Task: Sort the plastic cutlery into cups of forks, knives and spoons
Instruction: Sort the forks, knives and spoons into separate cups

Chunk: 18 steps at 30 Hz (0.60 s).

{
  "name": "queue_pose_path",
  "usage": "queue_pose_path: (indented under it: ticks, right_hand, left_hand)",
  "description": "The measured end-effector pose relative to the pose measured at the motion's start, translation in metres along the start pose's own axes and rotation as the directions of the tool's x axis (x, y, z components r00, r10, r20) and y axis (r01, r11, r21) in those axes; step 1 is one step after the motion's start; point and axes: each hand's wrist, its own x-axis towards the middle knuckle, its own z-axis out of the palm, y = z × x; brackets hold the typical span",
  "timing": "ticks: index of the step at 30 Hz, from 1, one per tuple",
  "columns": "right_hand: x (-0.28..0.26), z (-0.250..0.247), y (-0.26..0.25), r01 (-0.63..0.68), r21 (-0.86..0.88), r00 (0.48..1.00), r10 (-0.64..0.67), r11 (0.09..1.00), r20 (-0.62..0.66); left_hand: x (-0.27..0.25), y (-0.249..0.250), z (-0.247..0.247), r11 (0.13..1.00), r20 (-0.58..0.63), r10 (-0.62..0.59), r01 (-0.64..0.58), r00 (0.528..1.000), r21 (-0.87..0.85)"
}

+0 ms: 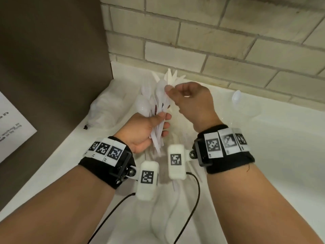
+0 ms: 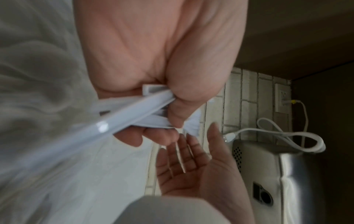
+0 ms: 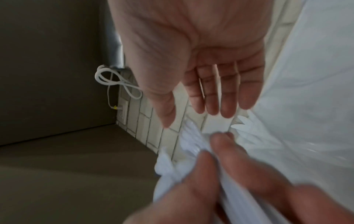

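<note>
My left hand (image 1: 164, 123) grips a fanned bundle of white plastic cutlery (image 1: 154, 103) by the handles, spoon bowls and knife blades pointing toward the wall. The left wrist view shows the handle ends (image 2: 134, 109) clamped between thumb and curled fingers. My right hand (image 1: 171, 94) is at the top of the bundle, thumb beside a spoon bowl. In the right wrist view its fingers (image 3: 220, 91) are straight and spread, holding nothing, just above the cutlery tips (image 3: 191, 144). A clear cup (image 1: 249, 108) at the right holds one white spoon (image 1: 236, 96).
White counter (image 1: 263, 173) in a corner with a brick wall (image 1: 211, 41) behind and a dark panel (image 1: 52, 67) at left. Crumpled clear plastic (image 1: 105, 106) lies at left, more clear plastic under my wrists. A printed sheet (image 1: 12, 124), metal appliance (image 2: 277, 174) and white cable (image 2: 277, 133) stand nearby.
</note>
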Motion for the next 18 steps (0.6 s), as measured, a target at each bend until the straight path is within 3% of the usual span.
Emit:
queue_pose_path:
  ticks: [2, 9, 12, 14, 18]
  right_hand:
    - [-0.015, -0.004, 0.009, -0.063, 0.002, 0.997, 0.063, 0.998, 0.049]
    - [-0.027, -0.027, 0.022, -0.125, 0.081, 0.991, 0.129, 0.989, -0.04]
    - [-0.026, -0.037, 0.021, -0.126, 0.264, 0.978, 0.164, 0.956, -0.126]
    - [-0.025, -0.04, 0.016, -0.114, 0.326, 0.983, 0.154, 0.938, -0.099]
    - [-0.026, -0.038, 0.012, -0.104, 0.215, 0.994, 0.108, 0.971, -0.008]
  left_hand:
    - [0.0, -0.005, 0.01, 0.996, -0.003, 0.003, -0.003, 1.0, 0.086]
    - [-0.001, -0.016, 0.035, 0.975, -0.003, 0.004, -0.003, 1.0, 0.221]
    - [-0.001, -0.017, 0.04, 0.965, -0.032, 0.012, -0.003, 0.999, 0.263]
    - [0.001, -0.019, 0.039, 0.934, -0.041, 0.032, -0.015, 0.999, 0.356]
    - [0.002, -0.022, 0.035, 0.811, 0.026, 0.061, -0.065, 0.998, 0.581]
